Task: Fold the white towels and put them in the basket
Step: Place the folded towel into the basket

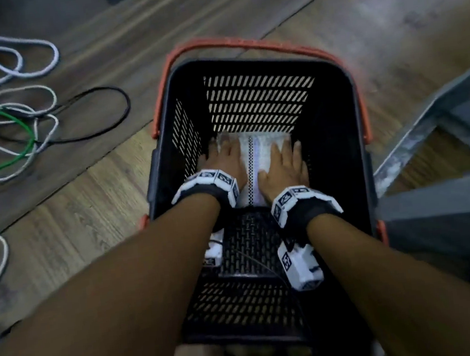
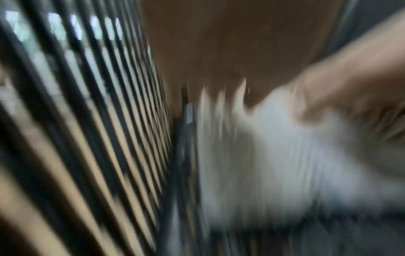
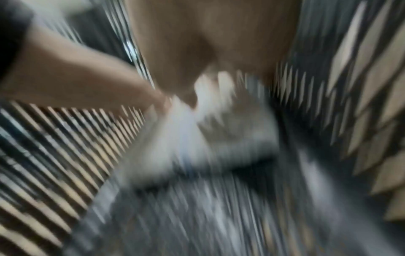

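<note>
**A:** You've got both hands down inside the black shopping basket (image 1: 337,115), the one with the orange handles (image 1: 243,43), sitting on the wood-plank floor (image 1: 385,17).

**B:** And the folded white towel (image 1: 258,158)? Where is it for you?

**A:** Flat on the basket bottom, pushed up against the far slotted wall. You can see its dark checkered stripe running down the middle between your hands.

**B:** How's your left hand (image 1: 226,158) sitting?

**A:** Palm down on the towel's left side, fingers laid out fairly straight over the cloth, near the left wall. No pinch visible.

**B:** And your right hand (image 1: 285,166)?

**A:** Same story on the right side: flat, fingers spread and resting on top. Both wrist views are badly smeared; you only make out white cloth (image 2: 274,155) beside the slotted wall (image 2: 87,121), and cloth (image 3: 197,129) under blurred fingers.

**B:** Anything else around you?

**A:** Loose cables (image 1: 19,119), white, black and green, coil on the floor to your left. A grey metal frame (image 1: 431,128) stands just to the right of the basket.
</note>
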The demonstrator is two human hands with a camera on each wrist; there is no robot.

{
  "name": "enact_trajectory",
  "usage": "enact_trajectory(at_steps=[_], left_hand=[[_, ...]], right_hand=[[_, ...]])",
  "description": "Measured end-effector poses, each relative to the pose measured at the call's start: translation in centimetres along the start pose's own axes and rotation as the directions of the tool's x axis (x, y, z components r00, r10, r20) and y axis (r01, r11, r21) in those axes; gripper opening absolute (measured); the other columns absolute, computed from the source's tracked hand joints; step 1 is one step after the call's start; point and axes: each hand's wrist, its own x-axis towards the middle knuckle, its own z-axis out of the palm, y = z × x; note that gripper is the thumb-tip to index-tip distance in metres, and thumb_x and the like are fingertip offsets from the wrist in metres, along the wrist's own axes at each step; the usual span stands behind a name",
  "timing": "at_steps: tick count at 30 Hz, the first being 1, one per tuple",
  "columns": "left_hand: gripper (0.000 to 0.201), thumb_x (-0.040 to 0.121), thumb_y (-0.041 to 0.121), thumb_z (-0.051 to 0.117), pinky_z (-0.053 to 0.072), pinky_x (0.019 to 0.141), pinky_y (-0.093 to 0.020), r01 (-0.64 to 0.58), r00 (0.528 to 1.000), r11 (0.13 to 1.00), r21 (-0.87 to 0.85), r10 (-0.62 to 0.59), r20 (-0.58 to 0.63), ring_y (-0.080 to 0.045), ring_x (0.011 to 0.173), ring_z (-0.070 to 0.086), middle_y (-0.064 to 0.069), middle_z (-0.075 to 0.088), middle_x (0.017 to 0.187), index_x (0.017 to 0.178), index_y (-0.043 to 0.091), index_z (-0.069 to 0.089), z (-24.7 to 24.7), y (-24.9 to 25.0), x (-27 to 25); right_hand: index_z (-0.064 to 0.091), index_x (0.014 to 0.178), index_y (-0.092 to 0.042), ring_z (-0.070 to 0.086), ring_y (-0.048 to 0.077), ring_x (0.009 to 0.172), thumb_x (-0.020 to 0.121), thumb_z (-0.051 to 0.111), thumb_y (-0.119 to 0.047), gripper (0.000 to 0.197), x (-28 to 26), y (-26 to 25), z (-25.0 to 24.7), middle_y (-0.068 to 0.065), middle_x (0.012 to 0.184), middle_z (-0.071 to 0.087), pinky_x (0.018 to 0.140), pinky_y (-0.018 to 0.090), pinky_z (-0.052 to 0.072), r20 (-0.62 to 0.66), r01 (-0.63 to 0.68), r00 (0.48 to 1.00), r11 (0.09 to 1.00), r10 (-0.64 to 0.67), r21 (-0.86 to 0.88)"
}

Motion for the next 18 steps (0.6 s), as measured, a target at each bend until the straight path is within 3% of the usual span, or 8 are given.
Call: enact_trajectory(at_steps=[2,4,6,9,13,18], left_hand=[[0.045,0.1,0.025,0.034,0.033,0.105,-0.042,-0.021,0.985,1.0,0.007,0.019,0.17,-0.032,0.135,0.032,-0.018,0.03,0.149,0.14,0.005,0.033,-4.0,0.1,-1.6],[0.039,0.098,0.028,0.04,0.04,0.095,-0.033,-0.05,0.992,0.997,0.062,0.043,0.12,-0.031,0.121,0.049,-0.017,0.052,0.132,0.125,0.004,0.051,-7.9,0.5,-4.6],[0.038,0.096,0.032,0.04,0.042,0.09,-0.03,-0.077,0.997,0.988,0.131,0.074,0.034,-0.031,0.113,0.055,-0.015,0.059,0.122,0.116,0.004,0.058,-11.4,1.0,-8.9],[0.042,0.094,0.037,0.041,0.049,0.089,-0.035,-0.111,0.993,0.974,0.198,0.118,-0.024,-0.035,0.104,0.059,-0.018,0.063,0.113,0.104,0.003,0.063,-16.4,1.9,-16.4],[0.041,0.092,0.037,0.045,0.046,0.084,-0.034,-0.21,0.963,0.956,0.206,0.238,-0.123,-0.033,0.101,0.06,-0.019,0.064,0.111,0.102,0.001,0.063,-23.3,5.2,-26.8],[0.032,0.093,0.028,0.048,0.03,0.068,-0.023,-0.398,0.837,0.891,0.219,0.45,-0.31,-0.027,0.096,0.057,-0.012,0.063,0.107,0.107,0.002,0.061,-30.4,11.5,-38.8]], right_hand=[[0.031,0.14,-0.006,0.009,0.031,0.145,0.094,0.042,-0.033,0.055,-1.2,-0.4,-3.4,0.017,0.154,0.019,0.114,0.043,0.023,0.149,-0.021,0.989,0.999,0.015,0.037],[0.048,0.126,-0.002,0.043,0.035,0.125,0.094,0.044,-0.035,0.046,-3.9,-0.8,-7.3,0.021,0.135,0.048,0.095,0.037,0.042,0.202,0.004,0.979,0.998,-0.018,0.069],[0.059,0.112,0.001,0.059,0.035,0.104,0.094,0.047,-0.037,0.044,-8.2,-1.3,-11.4,0.022,0.116,0.061,0.081,0.035,0.048,0.207,0.077,0.974,0.993,-0.093,0.084],[0.064,0.092,0.005,0.063,0.033,0.094,0.092,0.05,-0.039,0.046,-16.3,-1.5,-17.7,0.025,0.097,0.064,0.07,0.035,0.047,0.206,0.194,0.958,0.98,-0.2,0.048],[0.062,0.104,0.006,0.06,0.039,0.099,0.092,0.049,-0.04,0.049,-27.6,0.2,-27.4,0.028,0.109,0.063,0.077,0.037,0.047,0.15,0.269,0.952,0.963,-0.266,-0.005],[0.062,0.112,-0.007,0.057,0.028,0.108,0.094,0.049,-0.039,0.039,-40.5,4.3,-38.1,0.012,0.12,0.062,0.091,0.032,0.042,-0.051,0.184,0.98,0.977,-0.19,-0.111]])
